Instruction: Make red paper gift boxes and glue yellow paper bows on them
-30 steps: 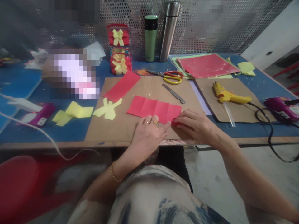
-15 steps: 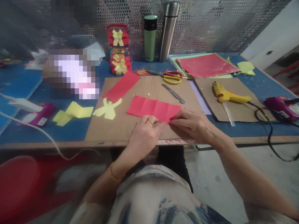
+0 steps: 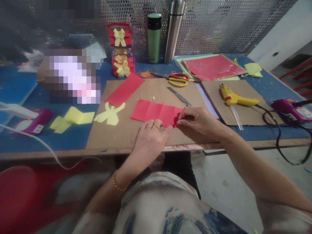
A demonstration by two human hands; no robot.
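A creased strip of red paper [image 3: 153, 110] lies on a cardboard sheet [image 3: 117, 136], fold lines running across it. My left hand [image 3: 152, 138], with rings on its fingers, holds the near edge down; its fingers are bent together and the thumb reaches toward the right end. At that end my right hand [image 3: 198, 122] pinches the paper between thumb and fingers, and the edge there is lifted and bent over. A utility blade [image 3: 179, 96] lies just beyond the right hand. Left of the strip are a second red paper strip [image 3: 125, 89] and a yellow paper bow cutout [image 3: 110, 113].
Scissors [image 3: 177, 79] lie behind the cardboard. At right are a yellow glue gun [image 3: 237, 97] with its cord and a purple device [image 3: 292, 110]. Red and green sheets [image 3: 214, 66], two flasks [image 3: 154, 39] and red bow-decorated paper boxes [image 3: 122, 65] stand or lie at the back. Yellow papers [image 3: 73, 118] are left.
My right hand has lifted a little and shifted left, bending the strip's right end up and inward. The left hand stays on the paper. The view has shifted slightly.
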